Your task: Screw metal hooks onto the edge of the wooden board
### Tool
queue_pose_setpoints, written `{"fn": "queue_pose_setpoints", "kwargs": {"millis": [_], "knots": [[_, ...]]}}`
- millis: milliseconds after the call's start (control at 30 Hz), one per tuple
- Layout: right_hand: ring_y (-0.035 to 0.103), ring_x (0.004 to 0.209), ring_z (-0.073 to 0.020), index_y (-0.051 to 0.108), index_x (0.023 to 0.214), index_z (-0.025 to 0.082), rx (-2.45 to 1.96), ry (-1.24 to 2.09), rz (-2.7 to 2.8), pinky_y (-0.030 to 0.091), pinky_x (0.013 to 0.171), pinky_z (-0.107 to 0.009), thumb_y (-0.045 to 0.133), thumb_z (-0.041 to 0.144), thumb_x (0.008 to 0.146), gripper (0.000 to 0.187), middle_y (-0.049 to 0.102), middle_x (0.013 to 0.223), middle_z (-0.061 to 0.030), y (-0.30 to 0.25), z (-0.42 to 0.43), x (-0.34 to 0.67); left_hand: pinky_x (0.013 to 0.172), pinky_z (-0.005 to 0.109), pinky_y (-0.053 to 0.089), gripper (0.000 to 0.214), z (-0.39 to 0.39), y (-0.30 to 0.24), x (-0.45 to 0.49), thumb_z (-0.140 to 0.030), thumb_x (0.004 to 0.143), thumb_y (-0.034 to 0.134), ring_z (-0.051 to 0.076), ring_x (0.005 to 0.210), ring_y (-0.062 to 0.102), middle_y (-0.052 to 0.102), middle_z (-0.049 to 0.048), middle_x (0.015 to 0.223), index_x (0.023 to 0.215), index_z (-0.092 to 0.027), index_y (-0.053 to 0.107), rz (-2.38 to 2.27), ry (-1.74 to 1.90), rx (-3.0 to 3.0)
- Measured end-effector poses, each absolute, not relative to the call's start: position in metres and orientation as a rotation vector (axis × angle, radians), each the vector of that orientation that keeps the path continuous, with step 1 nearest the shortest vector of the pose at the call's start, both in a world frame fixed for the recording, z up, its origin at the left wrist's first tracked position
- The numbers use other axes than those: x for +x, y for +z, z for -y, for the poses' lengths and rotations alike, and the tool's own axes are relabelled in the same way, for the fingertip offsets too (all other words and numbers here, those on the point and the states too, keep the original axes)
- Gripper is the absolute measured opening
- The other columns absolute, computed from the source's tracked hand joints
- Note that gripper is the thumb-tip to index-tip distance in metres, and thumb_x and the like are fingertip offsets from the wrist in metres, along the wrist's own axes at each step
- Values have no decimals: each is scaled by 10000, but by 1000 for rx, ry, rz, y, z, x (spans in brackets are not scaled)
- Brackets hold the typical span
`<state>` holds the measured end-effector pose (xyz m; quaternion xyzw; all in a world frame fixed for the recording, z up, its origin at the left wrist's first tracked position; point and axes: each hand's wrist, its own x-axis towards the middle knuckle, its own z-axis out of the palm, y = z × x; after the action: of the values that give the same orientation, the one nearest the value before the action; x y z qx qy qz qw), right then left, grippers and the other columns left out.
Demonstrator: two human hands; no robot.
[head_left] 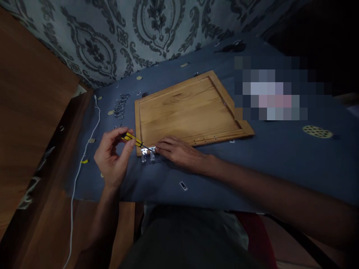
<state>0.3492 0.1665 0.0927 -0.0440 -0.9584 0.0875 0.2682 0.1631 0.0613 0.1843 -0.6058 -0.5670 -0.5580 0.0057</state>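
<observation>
My left hand is closed round a yellow and black screwdriver. Its shaft slants down to the right, and the tip is at a shiny metal hinge on the near left corner of a framed wooden panel. A second metal hinge sits just left of that one. Over the panel's near edge lies my right hand, fingers together and bent, with the tips against the right-hand hinge. The thumb of that hand is hidden, as is any screw under the tip.
Several dark metal hook-shaped pieces lie left of the panel on the blue patterned cloth. A white cable runs along the left side. A black object lies at the back. Blurred blocks cover the right rear.
</observation>
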Motion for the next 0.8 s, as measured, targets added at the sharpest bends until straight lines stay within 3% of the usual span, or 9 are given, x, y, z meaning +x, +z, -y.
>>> {"fn": "queue_pose_setpoints", "kwargs": {"millis": [200,433,800], "knots": [[601,1089,-266,681,1187,98,-120,241,2589,537,961,-430,538,151,1041,211,742,1171,-153,94,-166,350,649,177,542,212,-62,190,163,-215,796,871,75,703,630,672,-32,819,986,-239,782,1730,-1652,-1831],[609,1087,-266,691,1166,90,-110,212,2572,540,960,-423,533,159,1045,210,744,1163,-150,93,-166,350,802,254,614,232,-60,189,158,-238,877,808,159,915,767,772,22,976,1101,-224,751,1845,-1734,-1892],[612,1102,-268,685,1191,93,-120,226,2591,545,961,-436,536,151,1042,219,743,1186,-155,92,-167,350,663,202,549,184,-61,193,162,-231,835,838,90,728,629,694,-15,868,1009,-243,778,1759,-1579,-1867]]}}
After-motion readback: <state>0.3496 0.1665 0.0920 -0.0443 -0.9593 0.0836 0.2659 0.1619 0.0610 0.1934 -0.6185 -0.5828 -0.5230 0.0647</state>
